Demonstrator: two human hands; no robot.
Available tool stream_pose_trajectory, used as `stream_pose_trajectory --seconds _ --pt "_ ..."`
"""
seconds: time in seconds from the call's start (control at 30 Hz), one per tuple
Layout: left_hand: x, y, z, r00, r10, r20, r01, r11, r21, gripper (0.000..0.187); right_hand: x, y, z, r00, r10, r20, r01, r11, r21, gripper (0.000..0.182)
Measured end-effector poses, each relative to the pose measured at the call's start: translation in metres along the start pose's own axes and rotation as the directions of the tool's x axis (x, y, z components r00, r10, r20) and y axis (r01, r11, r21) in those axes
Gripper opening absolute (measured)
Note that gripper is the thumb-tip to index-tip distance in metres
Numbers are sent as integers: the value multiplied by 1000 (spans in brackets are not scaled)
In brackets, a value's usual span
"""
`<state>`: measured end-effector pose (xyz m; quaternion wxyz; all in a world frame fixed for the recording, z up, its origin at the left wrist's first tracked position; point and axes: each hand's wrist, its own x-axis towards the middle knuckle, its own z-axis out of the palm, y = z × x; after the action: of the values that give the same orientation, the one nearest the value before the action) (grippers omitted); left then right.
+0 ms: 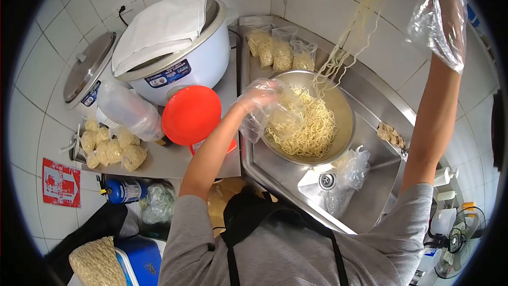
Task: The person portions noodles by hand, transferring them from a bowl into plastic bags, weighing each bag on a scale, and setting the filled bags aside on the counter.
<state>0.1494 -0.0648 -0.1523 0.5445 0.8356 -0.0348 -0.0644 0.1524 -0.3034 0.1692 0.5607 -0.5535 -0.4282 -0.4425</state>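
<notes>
My left hand (263, 95), in a clear plastic glove, is closed at the left rim of a wide metal bowl (346, 127). It grips what looks like a clear plastic bag (287, 119) with noodles in it, though the layers of plastic blur the detail. Loose yellow noodles (315, 127) fill much of the bowl. High at the upper right is my gloved right hand (442, 0), its fingertips cut off by the frame edge. Long noodle strands (365, 13) hang beside it from the top edge down to the bowl, apparently held by this hand.
Several bagged noodle portions (280, 50) stand behind the bowl, and more bags (111, 145) lie at left. A large rice cooker (185, 74) with a white cloth (166, 29), and a red bowl (191, 115) crowd the left counter. Crumpled plastic (353, 169) lies near the sink drain (327, 181).
</notes>
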Motion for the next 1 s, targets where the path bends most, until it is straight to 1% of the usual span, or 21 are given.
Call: stream_pose_trajectory --seconds 0.07,0.13,0.17,0.2,0.27,0.33,0.4,0.47,0.5,0.53,0.57,0.6,0.63,0.67,0.7,0.73,0.8,0.83,0.9,0.97,1.0 --pt "-4 0 -4 999 -36 -11 36 999 18 50 1 -6 0 1000 -22 13 24 991 -134 20" --pt "-9 3 -6 997 -74 -25 75 997 36 51 -2 4 -1 987 -27 -157 -33 928 -370 20" --pt "-14 8 -7 995 -93 -33 94 995 16 51 -1 18 -20 981 -192 1 152 771 -618 20" --pt "-19 12 -8 993 -114 -41 114 993 -3 52 -3 35 -32 982 -189 1 149 774 -615 20" --pt "-25 15 -8 995 -93 -34 91 994 -55 52 -18 72 -46 989 -99 107 145 620 -771 30" --pt "-26 14 -9 997 -69 -28 66 992 -106 53 -50 83 -51 966 37 255 203 501 -841 23" --pt "-23 8 -7 1000 22 -8 -22 990 -142 52 -85 95 -56 867 448 217 -10 452 -892 23" --pt "-20 -2 -4 1000 19 -5 -20 982 -187 51 -133 102 -67 595 591 545 21 666 -745 25" --pt "-18 -5 -2 1000 20 -1 -20 972 -233 50 -178 121 -74 534 636 557 -97 700 -707 39" --pt "-18 -1 1 1000 21 5 -19 972 -233 50 -206 102 -55 394 715 578 -47 643 -764 65" --pt "-19 4 5 1000 31 1 -30 967 -253 50 -229 85 -38 226 810 542 -229 585 -778 89" --pt "-19 8 7 999 41 -6 -41 962 -271 50 -276 90 -27 208 788 580 -94 606 -790 96" --pt "-17 8 11 999 40 -4 -40 962 -269 50 -323 101 -17 258 765 591 -375 643 -668 89" --pt "-15 6 14 999 47 -4 -46 969 -243 50 -367 116 -12 267 790 552 -515 601 -611 77" --pt "-12 3 15 998 57 -9 -57 975 -215 50 -389 126 -6 274 812 516 -639 554 -533 65" --pt "-8 -3 15 998 57 -16 -59 976 -208 50 -384 131 -6 280 807 521 -640 561 -526 65" --pt "-4 -18 17 972 211 -108 -221 971 -95 51 -362 139 -13 16 893 449 -714 325 -620 34" --pt "-11 -5 10 995 90 -50 -94 993 -65 51 -323 120 -14 99 901 423 -851 297 -433 16" --pt "-13 -6 9 996 85 -33 -89 983 -159 51 -260 106 -19 140 849 510 -931 288 -224 13" --pt "-13 -4 13 997 83 -12 -83 963 -255 52 -214 94 -15 288 808 515 -896 417 -154 17" --pt "-12 1 12 996 88 25 -79 968 -237 52 -198 93 -11 288 809 512 -895 417 -156 17"
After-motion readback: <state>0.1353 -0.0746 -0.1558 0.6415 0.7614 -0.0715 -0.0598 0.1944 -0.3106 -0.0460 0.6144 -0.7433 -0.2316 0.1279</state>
